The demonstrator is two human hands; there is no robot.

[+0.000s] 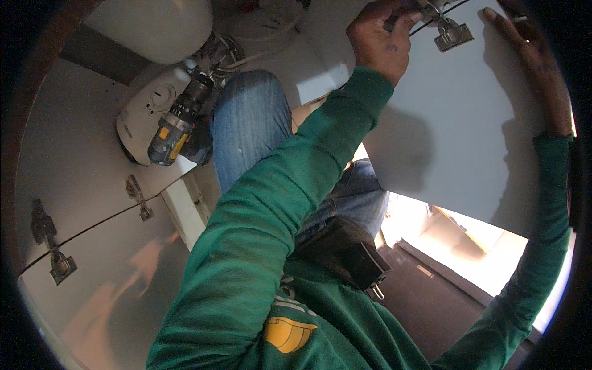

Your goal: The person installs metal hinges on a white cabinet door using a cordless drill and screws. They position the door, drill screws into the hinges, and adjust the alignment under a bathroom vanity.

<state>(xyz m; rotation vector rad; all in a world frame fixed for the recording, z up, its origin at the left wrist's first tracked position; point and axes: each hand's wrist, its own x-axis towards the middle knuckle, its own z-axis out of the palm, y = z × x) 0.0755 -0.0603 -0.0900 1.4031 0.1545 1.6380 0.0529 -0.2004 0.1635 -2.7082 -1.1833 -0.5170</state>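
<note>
My left hand (pixel 383 42), in a green sleeve, is up at a metal cabinet hinge (pixel 453 35) fixed to a pale cabinet door (pixel 456 123). Its thumb and fingers are pinched together beside the hinge's arm; what lies between them is hidden. My right hand (pixel 535 58) grips the same door near its far right edge, a digit stretched over the inner face. Shadow hides its other fingers in part. The hinge cup sits against the door's surface, close to the dark gap along the door's top edge.
A cordless drill (pixel 176 126) leans on a white appliance with a dial (pixel 139 114) at the left. Another panel (pixel 117 290) with two hinges stands at lower left. My jeans-clad knee (pixel 250 120) is between. A dark brown panel (pixel 425 296) lies below, and a white tank (pixel 151 28) hangs above.
</note>
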